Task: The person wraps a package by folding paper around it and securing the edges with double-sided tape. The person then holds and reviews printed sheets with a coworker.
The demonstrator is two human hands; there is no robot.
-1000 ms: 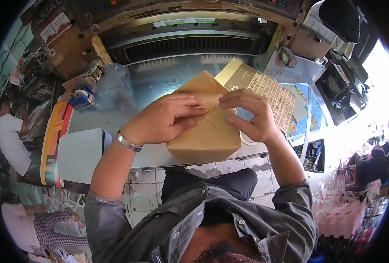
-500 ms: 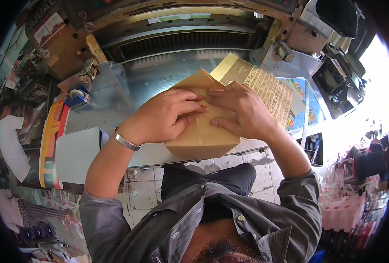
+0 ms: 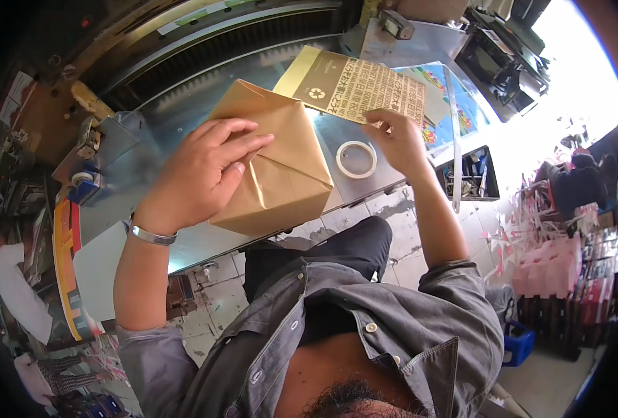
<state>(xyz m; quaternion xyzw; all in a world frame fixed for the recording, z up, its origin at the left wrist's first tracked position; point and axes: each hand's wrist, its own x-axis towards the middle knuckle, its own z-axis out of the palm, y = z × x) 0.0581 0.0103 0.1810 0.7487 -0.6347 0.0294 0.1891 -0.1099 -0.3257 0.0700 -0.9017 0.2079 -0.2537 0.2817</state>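
Observation:
A box-shaped package wrapped in brown paper (image 3: pixel 288 167) stands at the near edge of the metal worktop, its paper folded and creased on the upper side. My left hand (image 3: pixel 201 164) lies on the left part of the package, fingers stretched out and holding the paper down without gripping. My right hand (image 3: pixel 396 139) is off the package, over the lower right corner of a printed brown and gold cardboard sheet (image 3: pixel 344 83). Its fingers are loosely curled and apart, with nothing visible in them. Between package and right hand a roll of clear tape (image 3: pixel 356 160) lies flat.
A black tray of small tools (image 3: pixel 475 174) sits at the right edge, beside blue printed sheets (image 3: pixel 455 104). A blue tape dispenser (image 3: pixel 85 187) stands at the left, near a white stack (image 3: pixel 103 268). A large machine with a dark slot (image 3: pixel 204 76) spans the back.
My right hand has left the package and moved right, revealing the tape roll. My left hand stays on the paper, now flatter. The whole view has turned and shifted.

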